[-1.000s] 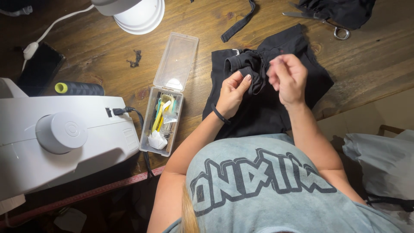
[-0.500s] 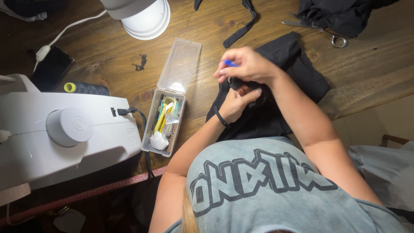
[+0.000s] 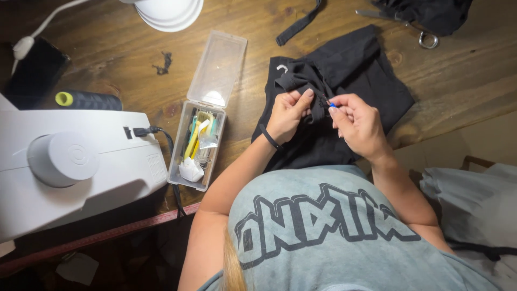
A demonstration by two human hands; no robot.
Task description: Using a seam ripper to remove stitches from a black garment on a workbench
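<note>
Over the table [image 3: 107,48], my left hand [image 3: 288,114] pinches the black fabric [image 3: 355,70]; my right hand [image 3: 360,125] grips a blue-headed pin [image 3: 332,105], mid-pinning; next needs steady aim.

At the frame's top edge, a white round lamp shade [image 3: 169,12] is cut off, as is a heap of black cloth [image 3: 431,13] at upper right that hides one handle of the metal scissors [image 3: 409,27]. A white sewing machine [image 3: 70,167] runs off the left edge. At centre, the small blue-tipped item [image 3: 332,105] pinched in the right hand [image 3: 360,126] is too small to identify. Contents of the clear plastic box [image 3: 196,145] blur together.
</note>
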